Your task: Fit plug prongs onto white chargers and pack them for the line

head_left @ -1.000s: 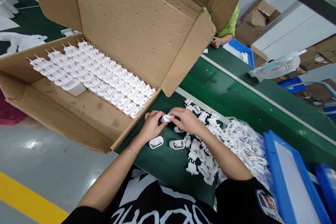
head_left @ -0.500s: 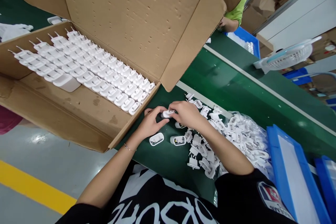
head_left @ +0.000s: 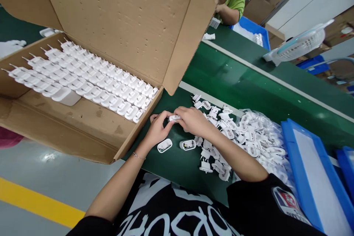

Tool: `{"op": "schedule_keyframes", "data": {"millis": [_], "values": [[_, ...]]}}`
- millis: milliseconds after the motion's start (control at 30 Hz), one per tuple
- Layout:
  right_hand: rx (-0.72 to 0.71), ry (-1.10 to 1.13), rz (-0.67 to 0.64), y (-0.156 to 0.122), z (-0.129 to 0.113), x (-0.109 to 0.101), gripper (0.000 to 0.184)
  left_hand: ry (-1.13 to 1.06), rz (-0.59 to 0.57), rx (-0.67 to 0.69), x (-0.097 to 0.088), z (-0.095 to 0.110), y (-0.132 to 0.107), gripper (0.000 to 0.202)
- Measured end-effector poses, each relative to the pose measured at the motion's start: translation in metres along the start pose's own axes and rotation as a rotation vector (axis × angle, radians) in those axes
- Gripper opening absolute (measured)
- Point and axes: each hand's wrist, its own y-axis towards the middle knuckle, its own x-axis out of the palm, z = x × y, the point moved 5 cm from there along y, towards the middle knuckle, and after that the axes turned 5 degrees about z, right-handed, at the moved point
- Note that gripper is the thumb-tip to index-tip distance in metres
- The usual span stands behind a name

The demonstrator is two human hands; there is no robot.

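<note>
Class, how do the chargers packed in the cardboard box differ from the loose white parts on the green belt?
The boxed chargers stand in neat rows; the loose parts lie jumbled. The boxed chargers sit in the cardboard box, the loose parts on the green belt. The boxed chargers all point their pins the same way; the loose parts point anyhow. Both are white plastic. Left hand and right hand hold one white piece.

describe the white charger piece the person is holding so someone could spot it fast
Find the open cardboard box; off its near right corner, over the green belt, the left hand and right hand meet. The white charger piece is pinched between them, the only one held, unlike the two open shells lying nearer the person and the loose pile to the right.
</note>
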Motion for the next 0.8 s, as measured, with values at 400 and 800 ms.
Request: {"op": "schedule_keyframes", "data": {"millis": [400,800], "values": [[0.462,0.275,0.473,-0.05,0.166,-0.033,0.036,-0.112,0.263,0.129,-0.018,0.003,-0.012,0.032],[0.386,0.199,0.266,0.077,0.155,-0.008,0.051,-0.178,0.239,-0.003,-0.04,-0.036,-0.107,0.04]]}}
